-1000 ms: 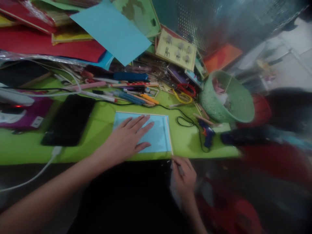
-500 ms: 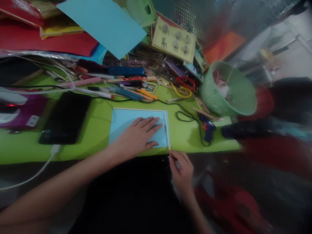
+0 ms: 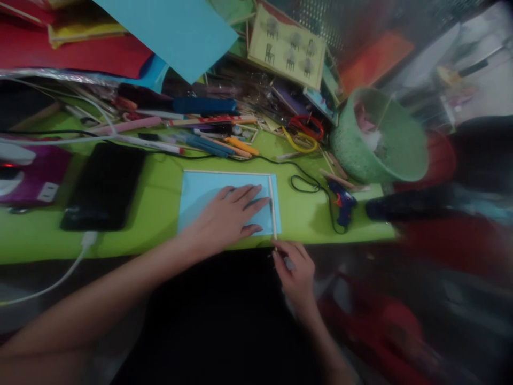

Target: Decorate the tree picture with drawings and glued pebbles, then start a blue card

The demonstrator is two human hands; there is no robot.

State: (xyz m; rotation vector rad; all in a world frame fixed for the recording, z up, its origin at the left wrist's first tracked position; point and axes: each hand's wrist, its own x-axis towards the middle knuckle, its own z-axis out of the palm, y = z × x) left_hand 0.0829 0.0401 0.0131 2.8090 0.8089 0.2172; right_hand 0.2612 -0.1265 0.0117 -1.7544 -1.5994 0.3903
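Observation:
A light blue sheet of paper (image 3: 196, 198) lies on the green tabletop near its front edge. My left hand (image 3: 232, 214) rests flat on the sheet with its fingers spread. Between thumb and fingertips, my right hand (image 3: 294, 267) pinches the near end of a thin wooden stick (image 3: 273, 206). That stick lies along the right side of the sheet, slightly inside its edge, and its near end sticks out past the paper. Another thin stick (image 3: 224, 172) runs along the sheet's far edge, and the two meet near the far right corner.
A glue gun (image 3: 342, 203) with a black cord lies to the right, before a green basket (image 3: 377, 139). Scissors (image 3: 306, 131), pens and loose sticks clutter the back. A black phone (image 3: 105, 184) on a white cable sits left. A larger blue sheet (image 3: 176, 32) overhangs the far pile.
The pinched stick has shifted slightly left on the sheet, leaving a wider blue strip on its right. My right hand has moved slightly with it; my left hand stays flat. The view has tilted slightly.

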